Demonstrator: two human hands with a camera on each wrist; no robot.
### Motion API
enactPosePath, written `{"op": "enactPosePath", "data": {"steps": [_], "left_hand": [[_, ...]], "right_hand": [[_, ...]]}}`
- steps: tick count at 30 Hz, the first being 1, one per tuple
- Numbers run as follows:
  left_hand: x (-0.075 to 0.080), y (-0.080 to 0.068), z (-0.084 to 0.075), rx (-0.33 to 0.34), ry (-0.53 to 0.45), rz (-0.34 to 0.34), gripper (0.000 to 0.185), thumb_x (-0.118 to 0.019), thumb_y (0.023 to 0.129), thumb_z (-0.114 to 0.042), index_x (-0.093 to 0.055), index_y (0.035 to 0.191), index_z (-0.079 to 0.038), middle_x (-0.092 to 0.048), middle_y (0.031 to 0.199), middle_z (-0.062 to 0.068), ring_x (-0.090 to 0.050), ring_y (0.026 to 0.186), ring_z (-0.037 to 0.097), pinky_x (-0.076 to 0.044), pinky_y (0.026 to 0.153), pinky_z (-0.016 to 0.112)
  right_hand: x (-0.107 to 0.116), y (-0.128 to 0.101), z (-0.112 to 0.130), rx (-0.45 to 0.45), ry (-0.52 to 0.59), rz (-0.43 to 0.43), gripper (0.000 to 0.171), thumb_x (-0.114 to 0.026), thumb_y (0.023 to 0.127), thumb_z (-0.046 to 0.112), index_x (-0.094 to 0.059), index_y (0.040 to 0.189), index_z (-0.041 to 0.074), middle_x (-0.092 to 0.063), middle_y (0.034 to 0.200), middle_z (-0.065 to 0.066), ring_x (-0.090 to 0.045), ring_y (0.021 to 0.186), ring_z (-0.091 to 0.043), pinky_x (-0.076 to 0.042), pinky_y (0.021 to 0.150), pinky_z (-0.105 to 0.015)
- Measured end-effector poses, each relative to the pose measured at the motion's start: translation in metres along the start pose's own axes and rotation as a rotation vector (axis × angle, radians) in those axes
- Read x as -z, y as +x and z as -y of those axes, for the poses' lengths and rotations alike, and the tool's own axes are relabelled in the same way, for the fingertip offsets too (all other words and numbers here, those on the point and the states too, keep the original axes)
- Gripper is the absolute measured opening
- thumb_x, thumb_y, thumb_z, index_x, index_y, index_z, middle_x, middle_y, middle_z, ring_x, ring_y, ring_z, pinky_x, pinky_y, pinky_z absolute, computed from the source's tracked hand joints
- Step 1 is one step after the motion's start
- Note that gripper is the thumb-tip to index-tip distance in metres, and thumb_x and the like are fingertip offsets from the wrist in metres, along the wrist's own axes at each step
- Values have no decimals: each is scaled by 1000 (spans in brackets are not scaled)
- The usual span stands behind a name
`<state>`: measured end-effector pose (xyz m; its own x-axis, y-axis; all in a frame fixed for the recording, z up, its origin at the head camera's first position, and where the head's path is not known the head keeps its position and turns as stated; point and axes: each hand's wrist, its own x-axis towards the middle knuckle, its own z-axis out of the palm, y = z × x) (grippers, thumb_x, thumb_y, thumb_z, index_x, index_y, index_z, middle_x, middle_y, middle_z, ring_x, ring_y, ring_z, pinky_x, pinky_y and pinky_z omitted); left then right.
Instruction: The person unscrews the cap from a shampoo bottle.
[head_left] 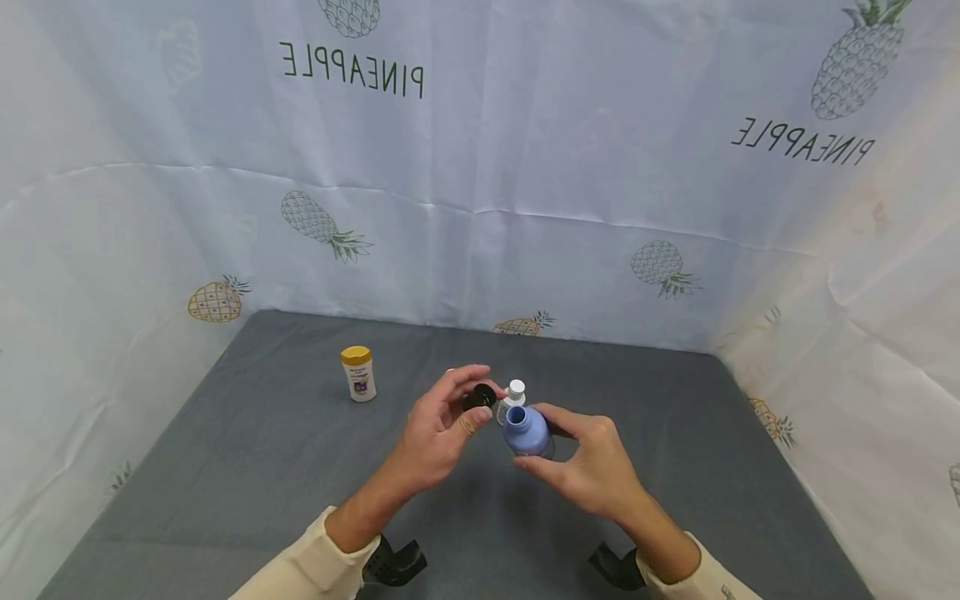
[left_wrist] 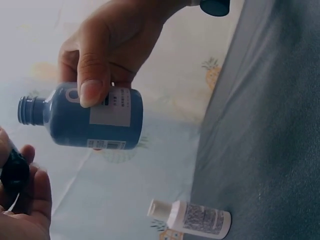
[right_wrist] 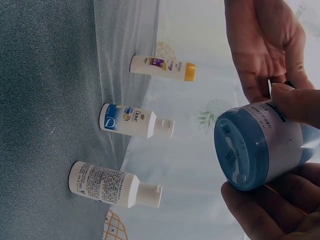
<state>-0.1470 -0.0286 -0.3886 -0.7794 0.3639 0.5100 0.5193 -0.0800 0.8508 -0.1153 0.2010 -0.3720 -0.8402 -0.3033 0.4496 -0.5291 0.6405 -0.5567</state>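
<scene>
Above the grey table (head_left: 225,500), the right hand (head_left: 596,462) grips a blue bottle (head_left: 528,435), which points mouth-up. Its long axis leans slightly toward the left hand (head_left: 435,433), which pinches a black cap (head_left: 480,396).

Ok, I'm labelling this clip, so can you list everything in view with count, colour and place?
Blue bottle: one, blue, in the right hand
Cap: one, black, in the left hand
Yellow-capped bottle: one, white, on the table
Dove bottle: one, white and blue, on the table
Text-covered bottle: one, white, on the table
Table: one, grey, under the bottles
Curtain: count unclear, whitish, pineapple-printed, around the table
Wrist mounts: two, black, at the wrists
Sleeves: two, cream, on the arms
Hands: two, bare, above the table
</scene>
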Motion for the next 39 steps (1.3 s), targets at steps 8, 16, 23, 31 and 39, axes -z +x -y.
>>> {"op": "enactPosePath", "data": {"steps": [8,16,23,31,39], "left_hand": [[1,3,-1,2,-56,2,35,-68,99,-4,-60,132,1,-68,131,22,-67,125,17,-54,104,20],[0,2,-3,46,-96,112,41,-64,101,-6,-48,138,3,-61,138,28,-65,129,42,-55,106,34],[-5,3,0,9,-65,106,35,-63,101,0,-51,133,7,-58,134,28,-66,125,43,-56,106,36],[-12,3,5,24,39,-12,34,-76,94,-4,-68,127,-1,-68,123,17,-68,113,20,-57,106,38],[-20,6,9,61,59,-51,35,-80,90,-5,-72,123,-2,-75,120,13,-72,109,20,-58,102,29]], "right_hand": [[1,0,-1,8,7,-2,55,-98,71,17,-75,121,10,-80,114,-2,-79,101,-17,-66,83,-40],[0,-1,-2,-12,14,-3,55,-97,72,17,-74,121,8,-80,115,-4,-79,102,-20,-66,83,-41],[-1,-5,-8,-29,39,-22,54,-97,72,17,-74,121,8,-80,112,-5,-79,100,-21,-66,81,-40],[1,-9,-11,-42,74,-44,56,-97,72,14,-74,122,9,-80,113,-3,-79,102,-18,-64,84,-29],[3,-13,-20,-45,91,-83,52,-96,74,15,-74,120,8,-80,110,-5,-79,99,-19,-63,83,-25]]}}
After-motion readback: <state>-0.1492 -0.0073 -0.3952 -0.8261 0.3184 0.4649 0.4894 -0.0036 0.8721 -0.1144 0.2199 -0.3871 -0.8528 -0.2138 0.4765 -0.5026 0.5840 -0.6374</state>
